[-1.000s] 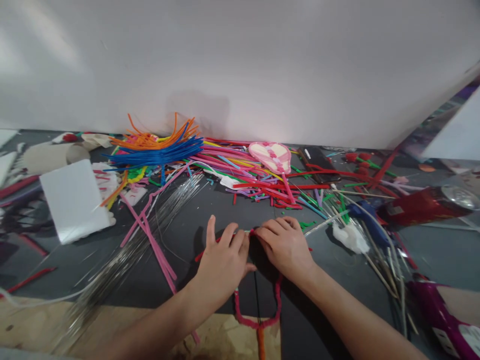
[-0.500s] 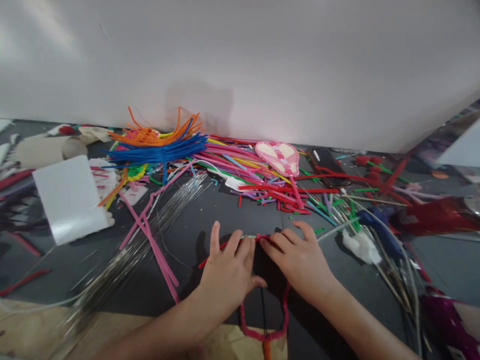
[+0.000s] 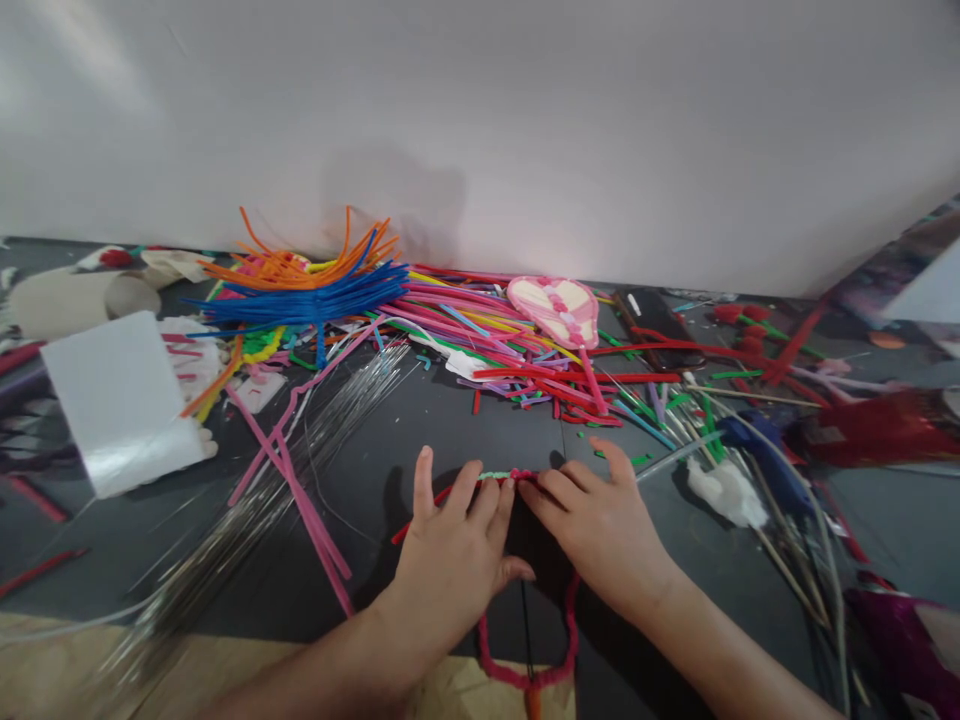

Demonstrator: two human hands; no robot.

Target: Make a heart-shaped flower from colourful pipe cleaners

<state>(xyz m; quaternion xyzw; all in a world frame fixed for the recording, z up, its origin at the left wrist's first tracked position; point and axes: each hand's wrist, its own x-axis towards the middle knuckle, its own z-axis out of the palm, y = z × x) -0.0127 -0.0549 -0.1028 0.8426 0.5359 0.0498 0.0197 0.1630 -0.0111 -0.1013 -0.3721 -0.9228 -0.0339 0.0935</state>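
Note:
My left hand (image 3: 454, 550) has its fingertips closed on a thin pipe cleaner piece (image 3: 495, 476), mint green and pinkish red where it shows between the hands. A red end (image 3: 401, 534) sticks out to the left beneath my raised finger. My right hand (image 3: 604, 520) pinches the same piece from the right, one finger lifted off. Below the hands lies a pink fuzzy loop (image 3: 491, 668) with an orange stem (image 3: 533, 700) at its bottom. A dark thin line runs up its middle. The loop's upper part is hidden by my hands.
Behind lie orange pipe cleaners (image 3: 292, 268), blue ones (image 3: 300, 305) and a pink heart (image 3: 555, 310). Wire stems (image 3: 262, 500) spread at left near a white card (image 3: 112, 410). At right are a blue glue gun (image 3: 765, 460), white fluff (image 3: 727, 492) and a red can-like object (image 3: 885, 428).
The view has shifted slightly, so the things at left sit further left. Both hands keep their hold on the pipe cleaner piece, with hardly any movement.

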